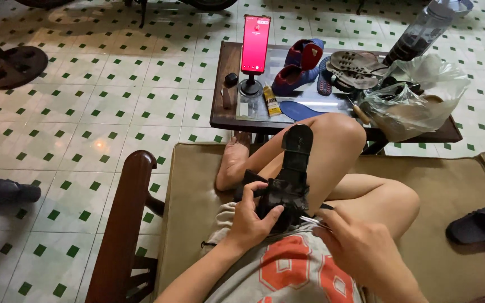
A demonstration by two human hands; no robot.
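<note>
The left hand (252, 216) is wrapped tight around the strap end of a black leather sandal (288, 179), which rests on the person's bare leg (332, 151) with its long flat sole pointing up toward the knee. The right hand (360, 249) is closed around a thin shiny metal tool (314, 222); it looks like a needle or a small blade, but it is too small to tell which. Its tip is right at the sandal's strap, very near the left thumb. That is the biggest worry: if the sharp tip slips off the hard leather, I think it could poke the thumb or the leg under the sandal, because they are so close. The sandal only leans on the leg, so it could roll or slide if the left hand lets go a little, and then the tool would miss its spot. A hard push could also tear the strap. The person sits on a tan cushioned bench (450, 185). In front of it is a low dark wooden table (220, 106), well away from the hands. On it are a phone with a red screen on a stand (255, 44), a small yellow glue tube (271, 101), blue and red shoes (298, 64) and a crinkly clear plastic bag (416, 95). A black slipper (478, 224) lies on the bench to the right.
</note>
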